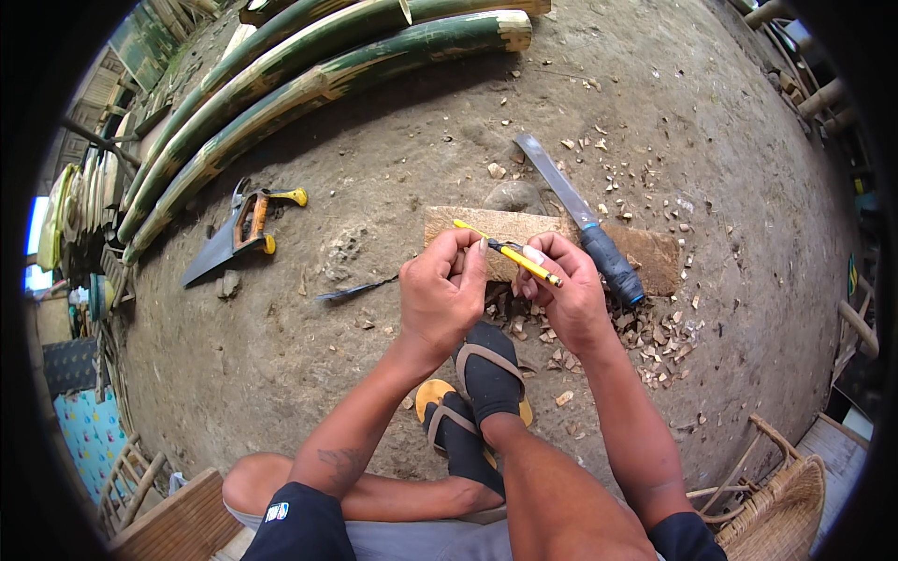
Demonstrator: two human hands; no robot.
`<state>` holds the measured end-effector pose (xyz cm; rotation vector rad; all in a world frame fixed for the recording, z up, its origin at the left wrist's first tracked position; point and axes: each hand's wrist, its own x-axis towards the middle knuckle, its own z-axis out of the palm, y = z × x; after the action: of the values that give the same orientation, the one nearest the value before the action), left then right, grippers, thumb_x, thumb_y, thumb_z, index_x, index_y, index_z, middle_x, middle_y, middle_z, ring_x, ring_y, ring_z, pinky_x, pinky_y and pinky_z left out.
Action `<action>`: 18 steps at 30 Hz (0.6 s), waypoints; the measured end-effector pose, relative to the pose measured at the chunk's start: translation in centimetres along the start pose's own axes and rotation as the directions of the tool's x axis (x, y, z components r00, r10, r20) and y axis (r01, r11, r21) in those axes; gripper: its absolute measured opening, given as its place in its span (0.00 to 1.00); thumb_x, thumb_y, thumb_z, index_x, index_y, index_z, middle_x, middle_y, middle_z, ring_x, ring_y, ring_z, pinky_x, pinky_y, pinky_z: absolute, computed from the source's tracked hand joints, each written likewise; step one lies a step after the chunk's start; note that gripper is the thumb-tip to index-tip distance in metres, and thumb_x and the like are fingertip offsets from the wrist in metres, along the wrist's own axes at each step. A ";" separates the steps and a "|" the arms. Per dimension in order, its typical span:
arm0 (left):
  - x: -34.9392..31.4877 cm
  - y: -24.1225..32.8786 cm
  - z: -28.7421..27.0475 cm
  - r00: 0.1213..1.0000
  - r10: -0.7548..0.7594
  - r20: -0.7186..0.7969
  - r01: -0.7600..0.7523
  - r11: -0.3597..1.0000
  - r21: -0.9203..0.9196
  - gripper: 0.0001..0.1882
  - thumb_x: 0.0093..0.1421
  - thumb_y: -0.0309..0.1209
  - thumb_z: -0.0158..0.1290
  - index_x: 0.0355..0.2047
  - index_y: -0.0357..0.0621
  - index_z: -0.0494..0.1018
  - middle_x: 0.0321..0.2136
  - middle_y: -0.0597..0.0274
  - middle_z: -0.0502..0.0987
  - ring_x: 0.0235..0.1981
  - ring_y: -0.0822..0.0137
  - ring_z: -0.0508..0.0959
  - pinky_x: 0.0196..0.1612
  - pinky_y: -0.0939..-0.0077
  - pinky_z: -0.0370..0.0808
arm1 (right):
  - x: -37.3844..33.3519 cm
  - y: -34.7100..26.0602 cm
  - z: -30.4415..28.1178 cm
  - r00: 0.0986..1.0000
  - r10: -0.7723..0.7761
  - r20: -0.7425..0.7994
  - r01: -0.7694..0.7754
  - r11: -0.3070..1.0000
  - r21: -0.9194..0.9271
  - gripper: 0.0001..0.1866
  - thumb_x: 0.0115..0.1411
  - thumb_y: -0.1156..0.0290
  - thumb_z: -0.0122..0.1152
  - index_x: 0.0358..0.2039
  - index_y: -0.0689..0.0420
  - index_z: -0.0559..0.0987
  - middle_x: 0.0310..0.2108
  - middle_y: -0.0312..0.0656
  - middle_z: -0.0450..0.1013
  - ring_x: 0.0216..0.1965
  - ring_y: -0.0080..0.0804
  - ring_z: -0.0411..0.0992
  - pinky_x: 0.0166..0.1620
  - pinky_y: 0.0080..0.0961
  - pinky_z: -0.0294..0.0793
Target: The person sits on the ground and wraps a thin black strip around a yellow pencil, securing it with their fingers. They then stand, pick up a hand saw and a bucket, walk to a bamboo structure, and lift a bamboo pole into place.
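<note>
My left hand (441, 285) and my right hand (566, 290) are raised close together over a wooden board. Between them is a slim yellow pen-like tool (524, 260) with black parts, slanting down to the right. My left fingertips pinch its upper left end, and my right fingers and thumb close around its lower right part. Whether it is one piece or two cannot be made out. Just beyond my right hand a machete (566, 194) with a dark wrapped handle lies across the board (655, 257).
A handsaw (213, 254) lies on the dirt ground to the left, beside green bamboo poles (318, 84). A thin dark strip (351, 292) lies left of my left hand. Wood chips (664, 341) are scattered near the board. A woven basket (776, 514) stands at the lower right.
</note>
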<state>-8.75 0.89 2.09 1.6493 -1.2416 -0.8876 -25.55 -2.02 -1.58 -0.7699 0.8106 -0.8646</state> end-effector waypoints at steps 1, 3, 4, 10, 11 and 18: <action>0.1 -0.3 -0.1 0.999 0.018 0.028 -0.018 1.000 -0.005 0.04 0.65 0.25 0.55 0.34 0.35 0.76 0.12 0.72 0.65 0.15 0.83 0.62 0.18 0.78 0.60 | 0.2 0.0 -0.3 0.994 0.106 0.011 -0.106 0.989 0.101 0.12 0.71 0.63 0.53 0.43 0.59 0.73 0.30 0.38 0.73 0.29 0.24 0.70 0.37 0.24 0.72; 0.1 -0.8 -0.3 0.996 0.007 0.091 -0.009 1.000 0.016 0.05 0.65 0.25 0.55 0.35 0.35 0.76 0.12 0.71 0.68 0.14 0.83 0.64 0.19 0.78 0.63 | 0.3 0.0 -0.8 0.970 0.213 0.115 -0.236 0.938 0.253 0.13 0.70 0.63 0.55 0.43 0.60 0.74 0.32 0.38 0.74 0.28 0.21 0.71 0.35 0.22 0.72; 0.1 -1.0 -0.2 0.994 0.042 0.100 -0.040 0.999 -0.017 0.05 0.65 0.25 0.55 0.35 0.35 0.76 0.13 0.70 0.70 0.15 0.83 0.66 0.19 0.79 0.64 | 0.4 0.0 -1.0 0.950 0.265 0.164 -0.305 0.902 0.305 0.13 0.70 0.62 0.57 0.43 0.61 0.74 0.33 0.37 0.75 0.28 0.20 0.71 0.34 0.21 0.72; 0.0 -3.0 0.3 0.978 0.105 0.178 -0.120 0.990 0.072 0.06 0.63 0.27 0.58 0.35 0.36 0.77 0.14 0.71 0.69 0.16 0.83 0.64 0.20 0.81 0.62 | 0.4 1.0 -1.6 0.937 0.338 0.092 -0.331 0.940 -0.084 0.14 0.65 0.63 0.65 0.40 0.62 0.79 0.30 0.35 0.76 0.25 0.18 0.74 0.29 0.17 0.76; 0.0 -3.4 0.4 0.974 0.122 0.189 -0.144 0.984 0.107 0.06 0.63 0.27 0.58 0.35 0.36 0.77 0.14 0.69 0.70 0.16 0.83 0.66 0.20 0.81 0.64 | 0.5 1.2 -1.7 0.936 0.341 0.084 -0.326 0.932 -0.157 0.14 0.64 0.63 0.65 0.39 0.62 0.79 0.29 0.35 0.75 0.25 0.18 0.73 0.29 0.17 0.75; 0.7 -8.4 -1.3 0.978 0.087 0.188 -0.136 0.954 0.268 0.12 0.66 0.31 0.51 0.42 0.34 0.77 0.35 0.45 0.82 0.38 0.50 0.82 0.43 0.64 0.77 | 2.1 3.1 -1.4 0.993 0.076 -0.092 -0.117 0.501 -0.857 0.18 0.60 0.60 0.66 0.27 0.64 0.80 0.20 0.50 0.75 0.24 0.38 0.77 0.32 0.39 0.74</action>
<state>-4.43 1.57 -5.23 1.7263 -1.6279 -0.8292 -24.85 -2.82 -5.44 -1.5851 1.3444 -0.3006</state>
